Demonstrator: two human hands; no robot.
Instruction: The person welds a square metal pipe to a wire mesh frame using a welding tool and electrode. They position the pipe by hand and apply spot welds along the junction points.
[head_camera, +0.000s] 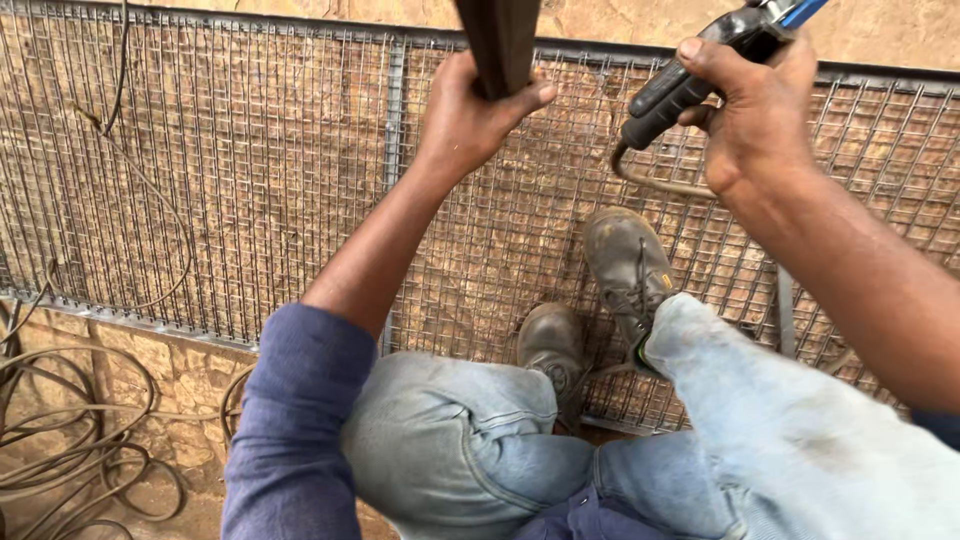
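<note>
Underfoot, a wide wire mesh panel (250, 190) in a grey metal frame lies flat over rough stone paving, filling most of the view. The person squats on it in pale blue jeans (800, 440), the knees spread toward the bottom edge, and both worn brown work boots (625, 265) stand on the mesh, the right one further forward than the left. A loose tangle of cables (70, 440) coils on the paving at the lower left, off the panel, and one strand trails up across the mesh.

The left hand (470, 115), its purple sleeve pushed up the forearm, is closed around the lower end of a dark flat bar (498, 40) (its top runs out of the picture), thumb pressed across the near face; the bar stands roughly upright above the panel, near the upper middle. Just to the right of it, the right hand (760, 110) is wrapped tightly round the black grip of a welding electrode holder (690, 75), held up at the top right with its head pointing to the corner. A thin cable loops from the butt of the grip below the hand.
</note>
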